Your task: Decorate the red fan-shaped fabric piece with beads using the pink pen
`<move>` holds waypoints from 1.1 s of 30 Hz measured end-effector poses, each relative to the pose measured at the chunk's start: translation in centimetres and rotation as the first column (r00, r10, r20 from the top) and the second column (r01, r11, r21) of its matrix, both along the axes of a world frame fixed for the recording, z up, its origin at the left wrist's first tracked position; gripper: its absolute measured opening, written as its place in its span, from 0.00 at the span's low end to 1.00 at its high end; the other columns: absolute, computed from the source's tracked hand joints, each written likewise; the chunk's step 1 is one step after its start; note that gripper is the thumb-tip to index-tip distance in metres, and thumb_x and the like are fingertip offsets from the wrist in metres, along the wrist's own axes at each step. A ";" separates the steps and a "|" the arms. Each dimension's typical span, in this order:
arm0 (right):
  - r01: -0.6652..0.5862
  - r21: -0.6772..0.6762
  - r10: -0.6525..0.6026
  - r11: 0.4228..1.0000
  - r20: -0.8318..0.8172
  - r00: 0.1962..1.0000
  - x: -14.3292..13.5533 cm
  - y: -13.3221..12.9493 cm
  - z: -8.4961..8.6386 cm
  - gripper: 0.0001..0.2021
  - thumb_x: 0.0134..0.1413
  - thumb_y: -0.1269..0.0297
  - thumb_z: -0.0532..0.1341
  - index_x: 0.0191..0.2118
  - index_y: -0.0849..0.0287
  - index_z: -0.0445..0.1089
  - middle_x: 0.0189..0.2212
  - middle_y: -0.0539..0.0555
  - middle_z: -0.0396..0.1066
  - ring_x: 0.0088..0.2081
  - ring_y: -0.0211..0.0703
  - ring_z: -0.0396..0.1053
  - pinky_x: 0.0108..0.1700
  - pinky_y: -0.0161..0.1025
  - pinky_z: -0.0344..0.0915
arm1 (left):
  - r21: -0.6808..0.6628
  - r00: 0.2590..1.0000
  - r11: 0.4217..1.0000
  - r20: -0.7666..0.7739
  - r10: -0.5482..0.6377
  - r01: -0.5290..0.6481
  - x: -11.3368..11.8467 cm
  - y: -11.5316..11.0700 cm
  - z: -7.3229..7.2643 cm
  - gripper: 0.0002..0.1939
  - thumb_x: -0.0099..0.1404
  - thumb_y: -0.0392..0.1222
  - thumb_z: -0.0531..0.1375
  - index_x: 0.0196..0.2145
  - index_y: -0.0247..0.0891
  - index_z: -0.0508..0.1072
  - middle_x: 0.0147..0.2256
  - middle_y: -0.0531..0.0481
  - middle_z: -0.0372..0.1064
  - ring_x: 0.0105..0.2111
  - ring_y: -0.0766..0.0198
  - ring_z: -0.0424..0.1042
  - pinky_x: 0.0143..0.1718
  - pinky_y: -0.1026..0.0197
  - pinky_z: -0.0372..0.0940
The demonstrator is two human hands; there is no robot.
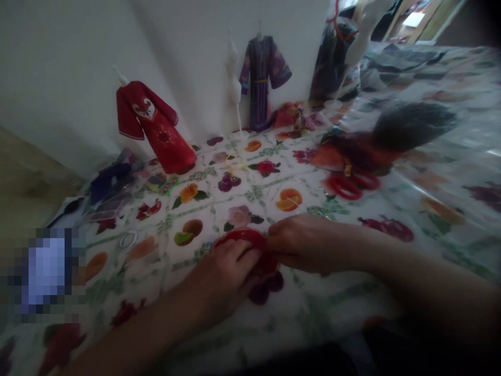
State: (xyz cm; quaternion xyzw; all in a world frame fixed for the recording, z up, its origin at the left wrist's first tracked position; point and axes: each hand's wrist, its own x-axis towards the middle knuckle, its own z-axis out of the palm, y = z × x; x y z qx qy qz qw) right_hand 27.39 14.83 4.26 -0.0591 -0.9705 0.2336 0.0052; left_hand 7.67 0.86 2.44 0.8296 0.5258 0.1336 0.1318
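Observation:
Low over the middle of the table, a small red piece, apparently cloth point(266, 262), lies between my hands. My left hand point(229, 269) is bent over its left side, fingers curled onto it. On its right edge, my right hand point(299, 243) is closed in a pinch; whether a needle or thread is in those fingers is too small and dim to see. Fingers partly hide the red piece, so its full shape does not show.
Behind stand a doll-size red dress point(162, 128), a purple robe point(259, 83) and a bare white form point(234, 73). Red-handled scissors point(346, 187) lie right, near a dark bundle point(415, 124). A white ring point(128, 239) and blue cloth point(109, 180) are left, on a fruit-patterned tablecloth point(219, 206).

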 end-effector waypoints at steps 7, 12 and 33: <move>0.043 0.113 -0.058 0.993 0.136 0.989 0.3 0.8 0.4 0.12 0.61 0.75 0.60 0.26 0.59 0.70 0.26 0.52 0.70 0.26 0.38 0.68 0.27 0.37 0.57 | -0.202 0.989 0.979 0.142 0.037 -0.007 -1.0 -0.6 1.0 0.15 0.75 0.45 0.54 0.55 0.38 0.70 0.52 0.43 0.71 0.50 0.55 0.71 0.52 0.51 0.70; 0.074 0.102 -0.099 0.992 0.260 0.961 0.1 0.8 1.3 0.14 0.66 0.70 0.57 0.28 0.61 0.72 0.29 0.54 0.72 0.29 0.39 0.69 0.31 0.38 0.58 | -0.316 0.969 0.948 0.220 0.116 -0.042 -2.0 -0.7 1.5 0.13 0.74 0.45 0.55 0.52 0.41 0.71 0.49 0.47 0.72 0.48 0.58 0.72 0.50 0.55 0.68; 0.146 0.125 -0.160 0.981 0.108 0.981 0.9 2.1 0.3 0.14 0.64 0.68 0.58 0.26 0.60 0.70 0.29 0.52 0.70 0.28 0.36 0.65 0.32 0.37 0.57 | -0.100 0.992 0.995 0.123 0.023 -0.011 -2.5 -2.5 0.1 0.13 0.72 0.39 0.56 0.51 0.40 0.74 0.50 0.43 0.73 0.49 0.56 0.73 0.49 0.52 0.71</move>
